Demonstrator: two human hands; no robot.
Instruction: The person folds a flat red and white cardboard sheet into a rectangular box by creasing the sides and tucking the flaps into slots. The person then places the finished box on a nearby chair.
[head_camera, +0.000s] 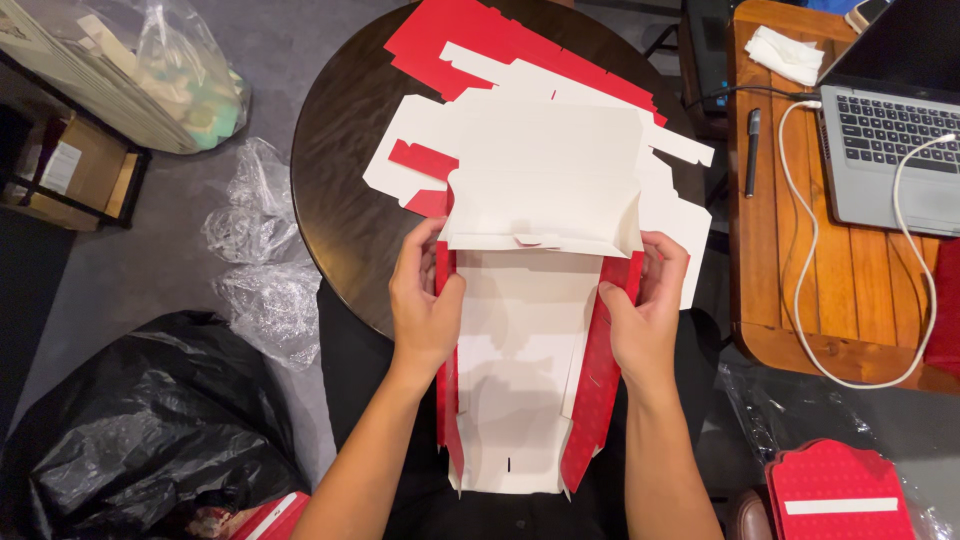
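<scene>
Half-folded red-and-white carton blank held over the lap, at the near edge of the round surface. Side walls raised; far end flap up; near end unfolded. Left hand and right hand fingers clamp the walls. Flat blanks wait beyond.

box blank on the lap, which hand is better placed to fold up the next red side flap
Likely the right hand: its thumb already lies along the red flap, which stands partly raised. The left hand grips the opposite edge of the box blank and seems to steady it. The difference is small.
</scene>
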